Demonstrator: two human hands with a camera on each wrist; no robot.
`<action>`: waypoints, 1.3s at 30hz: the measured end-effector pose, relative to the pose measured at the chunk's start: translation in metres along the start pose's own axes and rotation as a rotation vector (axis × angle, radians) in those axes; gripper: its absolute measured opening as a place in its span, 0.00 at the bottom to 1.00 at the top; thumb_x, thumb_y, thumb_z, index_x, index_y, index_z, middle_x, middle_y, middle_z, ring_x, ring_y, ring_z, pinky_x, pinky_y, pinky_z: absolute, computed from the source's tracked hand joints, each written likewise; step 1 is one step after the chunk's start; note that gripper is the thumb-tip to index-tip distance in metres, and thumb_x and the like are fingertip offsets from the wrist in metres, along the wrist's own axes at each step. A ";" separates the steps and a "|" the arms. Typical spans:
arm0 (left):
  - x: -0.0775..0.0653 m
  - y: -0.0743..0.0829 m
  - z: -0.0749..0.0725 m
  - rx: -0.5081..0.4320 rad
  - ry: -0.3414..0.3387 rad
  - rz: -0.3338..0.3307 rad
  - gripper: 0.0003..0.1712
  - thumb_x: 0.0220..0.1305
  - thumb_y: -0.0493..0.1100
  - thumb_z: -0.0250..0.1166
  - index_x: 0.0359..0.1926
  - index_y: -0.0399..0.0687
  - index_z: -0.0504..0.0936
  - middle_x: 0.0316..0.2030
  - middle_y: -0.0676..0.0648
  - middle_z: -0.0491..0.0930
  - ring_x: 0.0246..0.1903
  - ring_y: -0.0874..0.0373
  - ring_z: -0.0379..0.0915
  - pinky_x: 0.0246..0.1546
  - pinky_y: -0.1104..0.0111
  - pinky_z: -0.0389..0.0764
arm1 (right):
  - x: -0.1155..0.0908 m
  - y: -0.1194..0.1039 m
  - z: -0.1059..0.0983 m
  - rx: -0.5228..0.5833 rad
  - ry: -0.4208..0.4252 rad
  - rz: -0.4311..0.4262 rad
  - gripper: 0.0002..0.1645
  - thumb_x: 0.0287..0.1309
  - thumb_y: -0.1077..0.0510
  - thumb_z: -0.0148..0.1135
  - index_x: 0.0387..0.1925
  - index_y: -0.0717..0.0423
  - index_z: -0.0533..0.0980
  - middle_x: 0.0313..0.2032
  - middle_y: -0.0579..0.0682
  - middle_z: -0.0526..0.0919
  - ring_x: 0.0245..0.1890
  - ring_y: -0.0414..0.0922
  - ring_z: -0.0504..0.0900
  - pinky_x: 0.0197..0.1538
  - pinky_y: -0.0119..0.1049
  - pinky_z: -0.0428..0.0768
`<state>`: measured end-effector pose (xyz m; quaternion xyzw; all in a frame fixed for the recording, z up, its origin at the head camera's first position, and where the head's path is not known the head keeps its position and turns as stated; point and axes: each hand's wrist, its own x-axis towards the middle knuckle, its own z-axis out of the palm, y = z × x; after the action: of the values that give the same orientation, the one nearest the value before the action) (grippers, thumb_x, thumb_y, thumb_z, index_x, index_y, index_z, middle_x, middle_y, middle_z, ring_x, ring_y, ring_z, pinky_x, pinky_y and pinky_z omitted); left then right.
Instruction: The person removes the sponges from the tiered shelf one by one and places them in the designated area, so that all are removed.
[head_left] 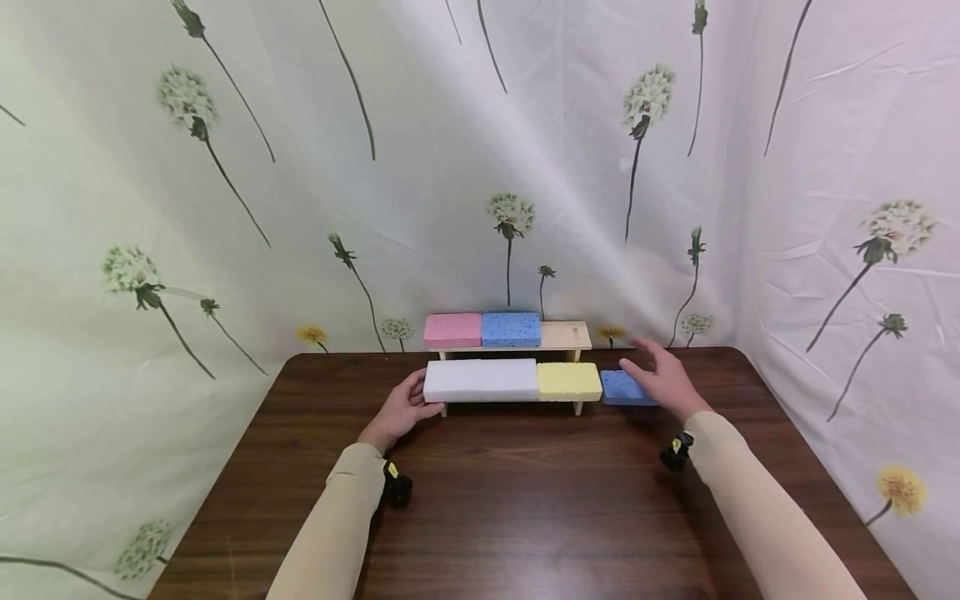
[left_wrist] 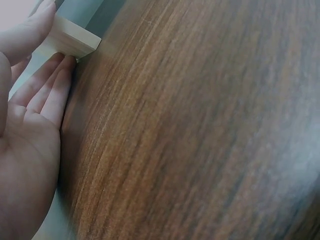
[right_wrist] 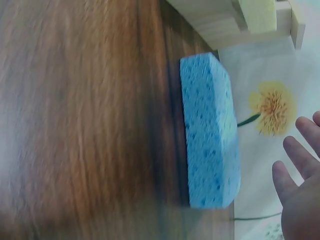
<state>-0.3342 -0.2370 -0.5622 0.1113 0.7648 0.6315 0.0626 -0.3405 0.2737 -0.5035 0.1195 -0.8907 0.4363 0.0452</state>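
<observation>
A low wooden stand holds sponges on two levels. On the front level are two white sponges [head_left: 481, 381] and a yellow sponge [head_left: 569, 382]. Behind them, a pink sponge [head_left: 453, 331] and a speckled blue sponge [head_left: 512, 330] sit on the rear level [head_left: 567, 335]. My left hand [head_left: 401, 410] is at the front level's left end, extended fingers by the wooden leg [left_wrist: 77, 40], thumb toward the front. Right of the stand, another blue sponge [right_wrist: 205, 132] lies on the table. My right hand [head_left: 663, 379] hovers over it, fingers spread, holding nothing.
The dark wood-grain table [head_left: 517, 517] has its back edge against a white cloth [head_left: 420, 208] printed with dandelions. The cloth also rises along the right side. The bare right end of the stand's rear level shows pale wood.
</observation>
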 end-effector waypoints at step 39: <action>-0.004 0.005 0.003 -0.020 0.014 -0.016 0.47 0.67 0.29 0.71 0.80 0.35 0.56 0.71 0.28 0.69 0.67 0.41 0.72 0.55 0.71 0.80 | 0.036 -0.074 0.037 -0.144 -0.093 -0.143 0.48 0.72 0.41 0.65 0.80 0.59 0.59 0.78 0.62 0.63 0.77 0.63 0.61 0.74 0.65 0.63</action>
<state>-0.3291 -0.2346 -0.5577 0.1002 0.7596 0.6394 0.0635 -0.3554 0.1951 -0.4630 0.1993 -0.9100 0.3610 0.0432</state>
